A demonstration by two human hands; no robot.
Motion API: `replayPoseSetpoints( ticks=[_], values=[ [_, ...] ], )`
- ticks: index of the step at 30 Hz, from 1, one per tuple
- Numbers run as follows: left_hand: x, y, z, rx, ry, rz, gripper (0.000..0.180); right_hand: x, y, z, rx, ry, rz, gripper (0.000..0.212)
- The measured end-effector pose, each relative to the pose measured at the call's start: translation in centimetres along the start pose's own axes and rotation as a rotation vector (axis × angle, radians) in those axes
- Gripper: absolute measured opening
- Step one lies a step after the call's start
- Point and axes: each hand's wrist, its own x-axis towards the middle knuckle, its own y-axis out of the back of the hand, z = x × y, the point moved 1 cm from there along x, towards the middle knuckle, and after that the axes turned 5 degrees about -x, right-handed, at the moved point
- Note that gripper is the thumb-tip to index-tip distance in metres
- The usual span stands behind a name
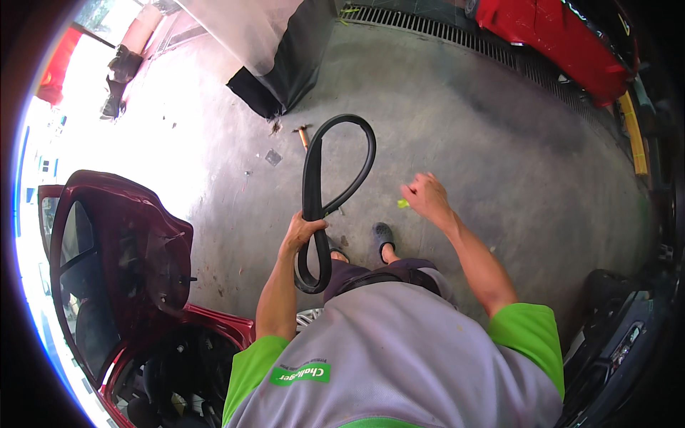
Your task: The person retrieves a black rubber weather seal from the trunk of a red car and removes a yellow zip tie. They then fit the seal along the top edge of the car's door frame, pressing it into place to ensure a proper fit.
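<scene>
Black rubber weatherstrip (312, 178) being pinched in the left hand (303, 232)

Near the middle of the frame, the weatherstrip is being clasped between left thumb and fingers; its larger loop is being held above the grip, its smaller loop below. Right of centre, the right hand (428, 196) is being held apart from the strip, fingers curled; whether the yellow-green scrap (403, 204) beside it is being gripped cannot be told. Above centre, a hammer (303, 138) is being partly overlapped by the upper loop.
</scene>
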Motion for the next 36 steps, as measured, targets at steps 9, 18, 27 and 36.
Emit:
replayPoseSetpoints(
  ticks=[9,18,27,36],
  values=[
    [4.3,3.7,-1.4,-0.009,-0.252,-0.040,0.053,-20.1,-5.0,13.9,-0.118,-0.466,-0.121,0.018],
    [5.0,4.8,10.7,0.409,-0.331,0.284,0.039,-27.3,-6.1,13.0,-0.127,-1.054,-0.202,0.028],
    [-2.5,6.8,23.6,0.605,-0.597,0.286,0.036,-25.1,-9.2,13.6,-0.186,-0.846,-0.205,0.023],
    [-8.5,9.9,24.8,0.092,-0.798,0.467,0.030,-8.2,-8.4,10.0,0.207,-0.695,-0.353,0.050]
  ],
)
